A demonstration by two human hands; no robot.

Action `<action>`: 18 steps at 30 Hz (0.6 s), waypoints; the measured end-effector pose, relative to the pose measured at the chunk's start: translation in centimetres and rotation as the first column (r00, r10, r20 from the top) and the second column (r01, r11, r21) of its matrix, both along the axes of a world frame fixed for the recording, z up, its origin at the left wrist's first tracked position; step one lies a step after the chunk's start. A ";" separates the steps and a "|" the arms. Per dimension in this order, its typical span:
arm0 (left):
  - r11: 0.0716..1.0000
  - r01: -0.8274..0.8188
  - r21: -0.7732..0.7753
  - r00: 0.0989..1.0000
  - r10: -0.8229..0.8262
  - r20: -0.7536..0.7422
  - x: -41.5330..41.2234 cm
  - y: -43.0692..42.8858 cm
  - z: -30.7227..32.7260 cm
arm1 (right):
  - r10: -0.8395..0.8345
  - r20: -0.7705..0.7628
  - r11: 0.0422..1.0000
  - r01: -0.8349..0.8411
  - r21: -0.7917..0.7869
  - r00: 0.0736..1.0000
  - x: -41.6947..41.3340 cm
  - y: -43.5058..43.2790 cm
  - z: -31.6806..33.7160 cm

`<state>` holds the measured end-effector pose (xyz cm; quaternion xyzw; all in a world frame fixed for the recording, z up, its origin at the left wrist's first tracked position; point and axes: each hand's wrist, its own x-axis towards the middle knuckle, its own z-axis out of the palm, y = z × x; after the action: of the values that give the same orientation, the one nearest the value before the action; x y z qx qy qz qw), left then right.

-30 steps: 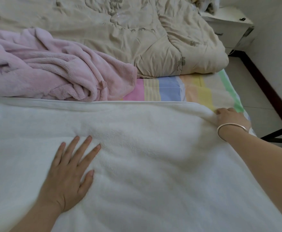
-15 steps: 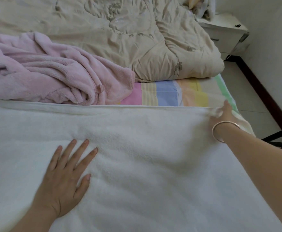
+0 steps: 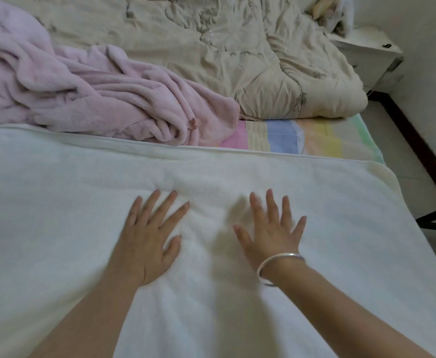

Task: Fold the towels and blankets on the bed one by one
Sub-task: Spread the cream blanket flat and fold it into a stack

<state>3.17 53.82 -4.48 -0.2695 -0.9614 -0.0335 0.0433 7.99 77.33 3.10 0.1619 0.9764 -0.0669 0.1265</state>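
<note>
A wide white fleece blanket (image 3: 341, 228) is spread flat across the near part of the bed, over a pastel-striped sheet (image 3: 302, 138). The left hand (image 3: 147, 241) is laid palm-down on its middle, fingers (image 3: 160, 210) straight and splayed, nothing gripped. The right hand (image 3: 271, 233), a silver bangle (image 3: 278, 267) at its wrist, is held just beside, equally flat and empty; contact with the blanket cannot be told. A crumpled pink plush blanket (image 3: 95, 99) and a beige quilt (image 3: 237, 60) are seen beyond.

left hand (image 3: 147, 241) rests on the spread towel (image 3: 56, 215), right hand (image 3: 271, 233) beside it, crumpled blanket (image 3: 95, 99) behind the towel, quilt (image 3: 263, 60) farther back.
</note>
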 end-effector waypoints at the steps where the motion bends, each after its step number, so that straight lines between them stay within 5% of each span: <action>1: 1.000 -0.002 -0.005 1.000 0.002 0.020 0.0 0.2 0.2 | 0.083 0.029 0.997 -0.083 -0.008 0.996 1.8 -2.2 0.0; 7: 0.974 -0.191 0.120 0.979 0.179 0.098 3.2 -3.5 2.8 | 0.219 0.145 0.976 -0.216 -0.037 0.965 7.3 -10.3 -0.4; 13: 0.949 -0.316 0.003 0.935 0.311 0.173 13.1 -22.4 3.6 | 0.211 0.193 0.977 -0.199 -0.079 0.958 9.8 -23.2 0.1; 18: 0.782 -0.616 -0.092 0.755 0.620 0.212 20.4 -39.3 5.1 | 0.293 0.158 0.952 -0.273 -0.136 0.943 11.2 -39.4 -0.6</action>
<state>23.60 14.55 0.67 0.0681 -0.9949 -0.0402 -0.0624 19.19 37.88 2.53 0.0177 0.9691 -0.0882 0.2298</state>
